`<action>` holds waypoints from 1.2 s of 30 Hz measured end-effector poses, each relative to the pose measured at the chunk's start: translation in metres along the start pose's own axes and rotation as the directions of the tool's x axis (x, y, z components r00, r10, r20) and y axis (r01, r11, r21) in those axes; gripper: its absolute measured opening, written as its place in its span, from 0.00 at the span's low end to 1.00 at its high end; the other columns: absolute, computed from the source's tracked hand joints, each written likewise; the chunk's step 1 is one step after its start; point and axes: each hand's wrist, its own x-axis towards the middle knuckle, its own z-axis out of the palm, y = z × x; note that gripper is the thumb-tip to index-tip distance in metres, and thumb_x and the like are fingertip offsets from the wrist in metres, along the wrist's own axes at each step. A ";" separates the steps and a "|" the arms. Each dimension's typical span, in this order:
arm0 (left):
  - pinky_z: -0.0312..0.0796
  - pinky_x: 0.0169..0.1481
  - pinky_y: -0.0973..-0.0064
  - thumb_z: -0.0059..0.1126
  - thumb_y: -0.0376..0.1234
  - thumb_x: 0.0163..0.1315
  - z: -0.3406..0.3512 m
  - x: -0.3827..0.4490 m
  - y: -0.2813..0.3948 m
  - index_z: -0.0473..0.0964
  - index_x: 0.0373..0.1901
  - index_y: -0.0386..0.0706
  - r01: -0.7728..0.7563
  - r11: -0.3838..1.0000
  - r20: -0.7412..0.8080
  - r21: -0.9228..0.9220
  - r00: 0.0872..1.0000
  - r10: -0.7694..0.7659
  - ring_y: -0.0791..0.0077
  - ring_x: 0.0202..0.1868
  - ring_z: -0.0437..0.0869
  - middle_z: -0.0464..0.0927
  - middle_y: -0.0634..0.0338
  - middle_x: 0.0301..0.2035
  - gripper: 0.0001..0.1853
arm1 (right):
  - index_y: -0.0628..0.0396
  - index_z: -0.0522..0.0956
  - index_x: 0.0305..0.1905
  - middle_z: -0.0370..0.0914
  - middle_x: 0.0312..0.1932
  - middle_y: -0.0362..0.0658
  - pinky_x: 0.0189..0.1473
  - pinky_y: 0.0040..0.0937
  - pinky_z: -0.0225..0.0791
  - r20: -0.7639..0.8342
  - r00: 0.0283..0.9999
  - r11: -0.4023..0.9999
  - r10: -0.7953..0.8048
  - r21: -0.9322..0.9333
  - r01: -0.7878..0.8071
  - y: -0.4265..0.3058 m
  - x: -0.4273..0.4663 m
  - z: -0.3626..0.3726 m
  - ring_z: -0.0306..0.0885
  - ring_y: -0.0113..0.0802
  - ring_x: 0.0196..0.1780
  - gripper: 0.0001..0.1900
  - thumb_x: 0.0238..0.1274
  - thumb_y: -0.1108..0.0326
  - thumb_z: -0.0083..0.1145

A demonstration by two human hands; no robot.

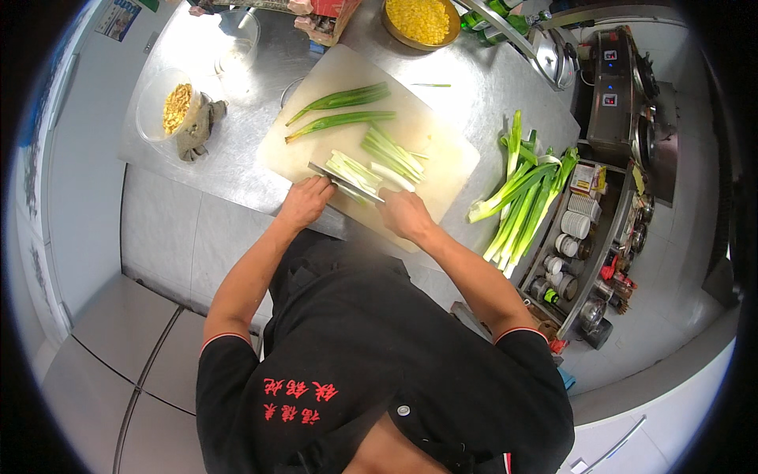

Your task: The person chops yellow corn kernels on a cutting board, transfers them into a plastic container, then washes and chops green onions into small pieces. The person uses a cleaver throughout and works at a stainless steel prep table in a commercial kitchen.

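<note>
My right hand [405, 214] grips the handle of a kitchen knife [346, 181], its blade lying across the front of a white cutting board [441, 148]. By the blade's far tip, my left hand [308, 201] rests with bent fingers at the board's edge; whether it holds a piece is hidden. Just behind the blade lie pale split leek or scallion lengths [353, 169]. A white stalk piece [392, 176] and a bundle of pale green strips [393, 153] are beside them. Green leafy lengths [349, 97] lie farther back on the board.
Whole leeks or large scallions [527, 195] lie on the steel table [237, 160] at right. A plastic tub [148, 112] of chopped yellowish food and a crumpled cloth [200, 130] sit left. Behind the board stand a bowl of corn kernels [417, 22] and green bottles [503, 23].
</note>
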 end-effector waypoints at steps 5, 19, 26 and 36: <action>0.81 0.50 0.65 0.62 0.33 0.67 0.002 -0.006 -0.002 0.87 0.48 0.44 -0.031 0.999 0.043 0.031 0.999 0.029 0.63 0.46 0.86 0.81 0.60 0.40 0.11 | 0.64 0.84 0.49 0.88 0.34 0.66 0.49 0.63 0.83 0.015 0.999 0.996 0.035 -0.077 -0.033 -0.016 0.021 0.036 0.91 0.69 0.43 0.12 0.74 0.64 0.67; 0.83 0.53 0.55 0.64 0.34 0.68 0.003 0.092 0.016 0.82 0.44 0.42 0.019 0.994 0.151 -0.103 0.988 -0.003 0.52 0.51 0.88 0.82 0.53 0.43 0.08 | 0.60 0.82 0.47 0.85 0.31 0.67 0.45 0.66 0.78 -0.365 0.848 0.919 0.385 0.233 -0.317 0.041 -0.063 -0.015 0.87 0.74 0.41 0.13 0.81 0.59 0.66; 0.83 0.54 0.55 0.66 0.33 0.69 0.038 0.160 0.046 0.85 0.42 0.45 -0.274 0.962 0.222 -0.014 0.937 0.270 0.56 0.50 0.90 0.84 0.54 0.45 0.05 | 0.61 0.83 0.44 0.86 0.32 0.64 0.46 0.65 0.77 -0.435 0.769 0.875 0.468 0.351 -0.334 0.078 -0.136 -0.017 0.87 0.70 0.42 0.15 0.78 0.58 0.70; 0.86 0.48 0.58 0.75 0.43 0.72 -0.056 0.168 0.024 0.88 0.55 0.49 0.183 0.911 0.067 -0.371 0.983 -0.170 0.55 0.44 0.93 0.88 0.60 0.52 0.15 | 0.56 0.86 0.53 0.90 0.41 0.63 0.54 0.64 0.80 0.028 0.969 0.962 0.247 0.116 -0.248 0.043 -0.100 0.026 0.89 0.70 0.49 0.12 0.79 0.58 0.65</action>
